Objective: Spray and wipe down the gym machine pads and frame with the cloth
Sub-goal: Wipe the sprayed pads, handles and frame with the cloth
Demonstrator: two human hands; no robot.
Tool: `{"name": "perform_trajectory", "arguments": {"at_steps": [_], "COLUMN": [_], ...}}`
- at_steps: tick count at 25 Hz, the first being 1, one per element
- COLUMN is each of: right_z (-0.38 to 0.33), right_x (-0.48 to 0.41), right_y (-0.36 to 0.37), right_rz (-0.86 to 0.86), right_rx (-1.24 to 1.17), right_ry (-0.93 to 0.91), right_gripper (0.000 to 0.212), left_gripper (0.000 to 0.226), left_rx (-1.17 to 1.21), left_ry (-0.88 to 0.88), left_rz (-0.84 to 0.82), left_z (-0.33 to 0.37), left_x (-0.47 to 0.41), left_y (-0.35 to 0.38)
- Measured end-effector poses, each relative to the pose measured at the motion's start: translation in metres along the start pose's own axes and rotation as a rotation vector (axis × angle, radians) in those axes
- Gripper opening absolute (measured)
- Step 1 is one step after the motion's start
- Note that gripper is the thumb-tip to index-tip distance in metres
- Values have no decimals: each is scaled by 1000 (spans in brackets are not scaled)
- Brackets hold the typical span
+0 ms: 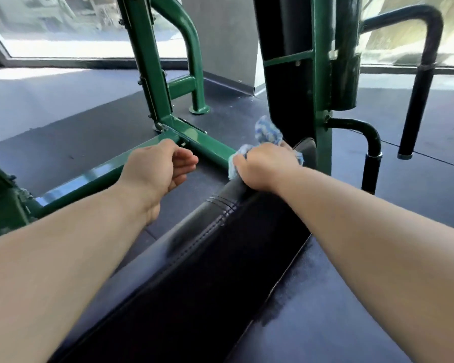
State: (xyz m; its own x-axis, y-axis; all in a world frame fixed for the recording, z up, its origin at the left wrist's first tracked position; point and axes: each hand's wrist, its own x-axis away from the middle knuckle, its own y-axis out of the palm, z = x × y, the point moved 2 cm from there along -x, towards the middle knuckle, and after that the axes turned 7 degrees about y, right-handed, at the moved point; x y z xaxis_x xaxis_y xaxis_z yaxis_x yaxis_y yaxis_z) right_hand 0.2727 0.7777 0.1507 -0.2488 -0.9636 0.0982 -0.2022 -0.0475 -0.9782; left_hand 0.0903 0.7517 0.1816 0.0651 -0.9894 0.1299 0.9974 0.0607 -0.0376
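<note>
The dark rubber floor (63, 113) spreads under everything. The green frame (147, 61) stands at the far left and centre, and its low crossbar (210, 148) runs toward the right. A long black pad (207, 258) runs from the near centre away to the far upright. Its vinyl looks smooth and firm, probably slick once wet. The left grip (163, 166) hangs just beside the crossbar, fingers loosely curled, grasping nothing. The right grip (266, 163) is clenched round the cloth (269, 131), pressing it on the pad's far end. The cloth looks light, soft and floppy, with a tail poking up. It is best wadded under the palm. No spray bottle shows.
</note>
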Motion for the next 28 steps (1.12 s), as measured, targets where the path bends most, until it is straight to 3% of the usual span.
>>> {"name": "perform_trajectory", "arguments": {"at_steps": [4,6,9,11,13,14,15,18,21,24,26,28], "right_z": [-59,-95,-116,-82,-38,-27,-32,-95,-133,-110,-81,-71], "right_x": [96,149,188,148,100,93,99,166,216,216,205,196], "right_y": [12,28,33,19,0,-2,4,34,42,36,34,31], "right_rz": [84,124,35,8,-25,-39,-25,-7,-87,-92,-5,-43], "right_rx": [-66,-103,-46,-4,58,94,116,-8,-135,-656,-1068,-1340], "right_ry": [-289,-536,-813,-711,-331,-201,-189,-448,-729,-788,-556,-340], "right_gripper": [44,48,57,47,44,44,45,42,49,57,47,47], "left_gripper": [27,29,29,28,27,27,27,26,24,25,26,23], "left_rx": [2,33,58,55,49,48,45,17,27,41,-82,-289], "left_ry": [-70,-94,-96,-103,-104,-98,-92,-81,-115,-157,-57,158], "left_rz": [51,82,126,125,145,160,185,239,179,90,6,-101], "left_z": [5,6,4,0,-1,-1,-1,-6,-8,-12,-23,-31], "left_x": [20,31,56,71,81,82,84,87,91,96,104,112], "left_y": [-40,-57,-76,-88,-101,-106,-110,-113,-106,-99,-92,-87]}}
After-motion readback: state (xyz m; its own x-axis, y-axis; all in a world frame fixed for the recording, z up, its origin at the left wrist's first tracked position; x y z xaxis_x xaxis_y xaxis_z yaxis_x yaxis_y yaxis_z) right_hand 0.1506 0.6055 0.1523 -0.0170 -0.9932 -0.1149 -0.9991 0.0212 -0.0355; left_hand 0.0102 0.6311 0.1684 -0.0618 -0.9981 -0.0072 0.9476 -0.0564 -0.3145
